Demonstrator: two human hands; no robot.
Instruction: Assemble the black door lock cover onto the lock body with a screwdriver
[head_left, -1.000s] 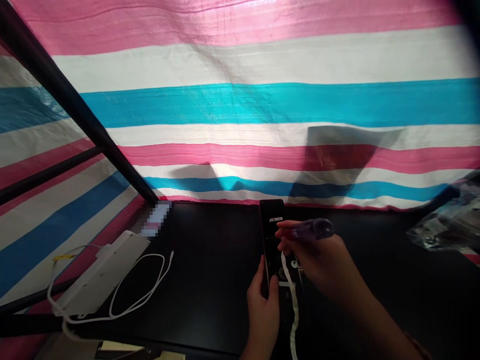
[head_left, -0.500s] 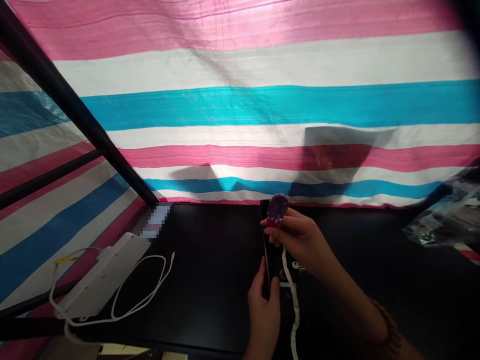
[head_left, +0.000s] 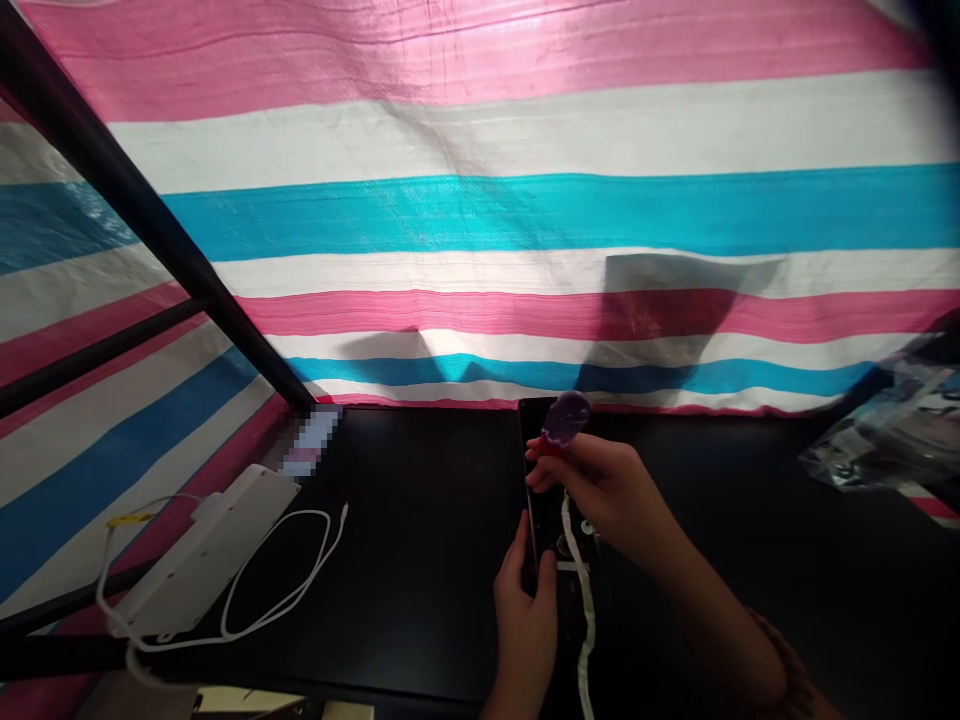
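Our right hand (head_left: 611, 490) has its grip closed on a purple-and-red handle (head_left: 568, 418), pinching the red part; its lower end is hidden, so we can't tell what it touches. Our left hand (head_left: 523, 620) has its grip clamped on a long black device (head_left: 553, 522), thumb on the face, fingers along the left edge. The device looks stiff, probably a bit hefty and slick, so we'd grab it by the long sides. The white ribbon (head_left: 586, 615) over it seems soft and snaggable; fingers off, folks. It all sits on the black bench (head_left: 412, 560), with a white box (head_left: 214, 560) well left and a clear bag (head_left: 862, 450) well right.
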